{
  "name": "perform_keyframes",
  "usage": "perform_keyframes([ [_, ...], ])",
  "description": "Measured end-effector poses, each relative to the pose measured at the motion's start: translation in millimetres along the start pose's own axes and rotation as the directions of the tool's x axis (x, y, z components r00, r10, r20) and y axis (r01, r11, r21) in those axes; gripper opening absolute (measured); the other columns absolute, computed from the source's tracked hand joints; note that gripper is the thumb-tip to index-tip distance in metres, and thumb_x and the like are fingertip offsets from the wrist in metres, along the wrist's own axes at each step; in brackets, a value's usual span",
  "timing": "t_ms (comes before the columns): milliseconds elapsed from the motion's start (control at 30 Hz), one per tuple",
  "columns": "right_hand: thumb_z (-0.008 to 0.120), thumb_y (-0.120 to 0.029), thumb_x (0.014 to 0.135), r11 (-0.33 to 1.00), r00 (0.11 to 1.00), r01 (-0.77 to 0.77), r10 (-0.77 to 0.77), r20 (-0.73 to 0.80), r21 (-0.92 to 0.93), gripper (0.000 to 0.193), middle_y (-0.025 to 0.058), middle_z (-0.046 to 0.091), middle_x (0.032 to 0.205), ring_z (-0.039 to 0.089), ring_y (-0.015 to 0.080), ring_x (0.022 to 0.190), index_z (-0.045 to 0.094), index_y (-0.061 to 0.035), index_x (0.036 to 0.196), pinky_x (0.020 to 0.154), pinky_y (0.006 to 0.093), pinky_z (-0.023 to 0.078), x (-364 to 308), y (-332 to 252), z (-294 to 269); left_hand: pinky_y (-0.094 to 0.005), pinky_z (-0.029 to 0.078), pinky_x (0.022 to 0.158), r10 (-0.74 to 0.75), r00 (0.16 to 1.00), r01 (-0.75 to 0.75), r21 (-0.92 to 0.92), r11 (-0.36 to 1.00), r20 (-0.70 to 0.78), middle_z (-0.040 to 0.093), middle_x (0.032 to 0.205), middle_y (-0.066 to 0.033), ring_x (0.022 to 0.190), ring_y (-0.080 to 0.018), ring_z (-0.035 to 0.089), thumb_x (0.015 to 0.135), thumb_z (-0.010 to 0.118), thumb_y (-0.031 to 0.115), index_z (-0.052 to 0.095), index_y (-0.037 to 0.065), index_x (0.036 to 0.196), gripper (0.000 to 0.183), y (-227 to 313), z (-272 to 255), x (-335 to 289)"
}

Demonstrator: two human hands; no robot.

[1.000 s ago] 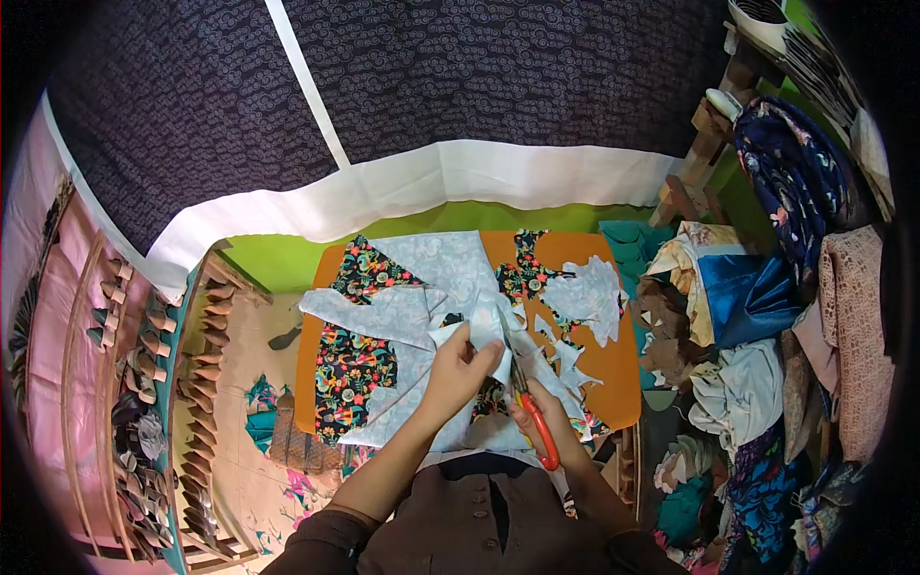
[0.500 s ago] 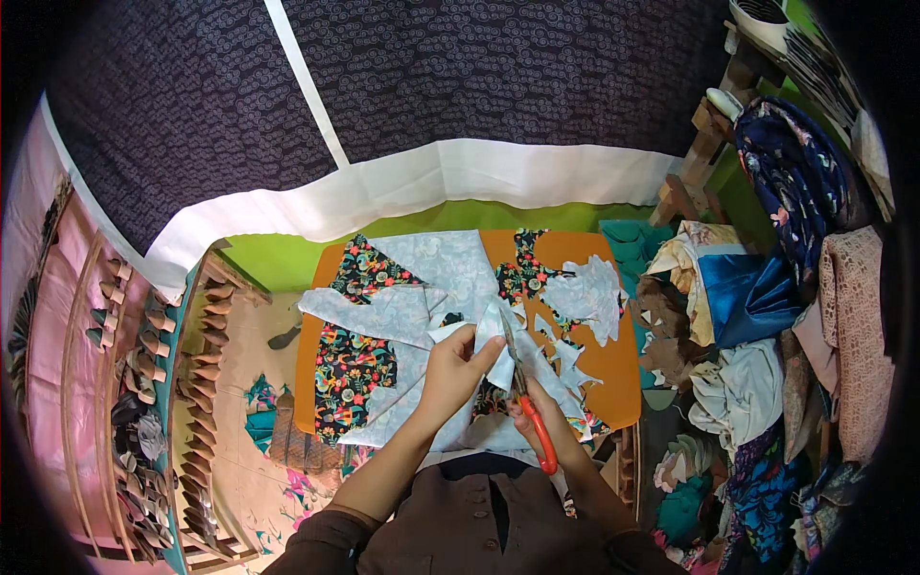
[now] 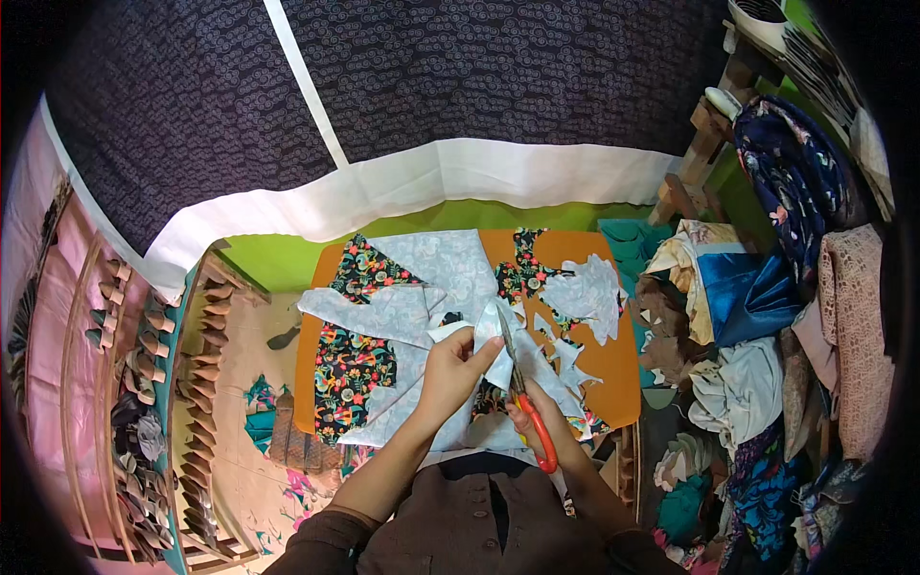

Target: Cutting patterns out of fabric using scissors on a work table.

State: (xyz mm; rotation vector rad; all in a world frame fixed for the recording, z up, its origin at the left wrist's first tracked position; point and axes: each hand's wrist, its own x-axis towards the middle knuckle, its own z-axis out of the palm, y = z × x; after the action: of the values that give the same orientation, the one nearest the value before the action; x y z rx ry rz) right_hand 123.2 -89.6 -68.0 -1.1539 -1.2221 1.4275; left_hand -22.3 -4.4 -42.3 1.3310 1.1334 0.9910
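Between thumb and fingers, my left hand (image 3: 452, 372) pinches a small pale piece of fabric (image 3: 490, 343). My right hand (image 3: 533, 410) is wrapped round the orange-red handles of a pair of scissors (image 3: 540, 433). The scissor blades point away from me and lie along the right edge of that piece; whether they are apart cannot be made out. Beneath both hands a large black floral fabric (image 3: 356, 383), pale on its reverse side (image 3: 446, 259), is spread in folds over an orange-brown tabletop (image 3: 613, 379).
Jagged pale fabric offcuts (image 3: 586, 299) lie on the table's right side. Racks of shoe lasts (image 3: 203, 402) stand at the left. Heaped fabrics, including a blue shiny cloth (image 3: 752, 292), fill the right side. A dark patterned curtain (image 3: 498, 77) with a white border hangs behind.
The scissors and my right hand have shifted very slightly. My left hand keeps its pinch on the pale piece in nearly the same place.
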Motion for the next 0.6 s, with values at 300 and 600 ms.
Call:
perform_keyframes([
  [300, 0.058, -0.043, 0.079, 0.999, 1.0, -0.004, 0.005, -0.014, 0.04, 0.051, 0.0012, 0.044, 0.077, 0.042, 0.0088, 0.069, 0.048, -0.0012, 0.107, 0.063, 0.0224, 0.038, -1.6, 4.1, -0.1, -0.0189, 0.031, 0.049, -0.017, 1.0, 0.016, -0.093, 0.996, -0.002, 0.049, 0.062, 0.0052, 0.056, -0.0022, 0.04, 0.081, 0.06, 0.014, 0.058, 0.002, 0.079, 0.013, 6.4, 3.3, -1.6],
  [600, 0.064, -0.037, 0.077, 0.991, 0.998, 0.058, -0.057, 0.01, -0.117, 0.045, -0.0014, 0.043, 0.071, 0.041, 0.0064, 0.064, 0.049, -0.003, 0.102, 0.059, 0.0202, 0.037, -2.1, 5.2, -4.9, -0.0181, 0.037, 0.052, -0.001, 1.0, 0.001, -0.146, 0.989, 0.0, 0.053, 0.066, 0.0015, 0.061, -0.0031, 0.048, 0.082, 0.059, 0.013, 0.054, 0.0, 0.087, 0.015, 15.8, -8.8, 5.9],
])
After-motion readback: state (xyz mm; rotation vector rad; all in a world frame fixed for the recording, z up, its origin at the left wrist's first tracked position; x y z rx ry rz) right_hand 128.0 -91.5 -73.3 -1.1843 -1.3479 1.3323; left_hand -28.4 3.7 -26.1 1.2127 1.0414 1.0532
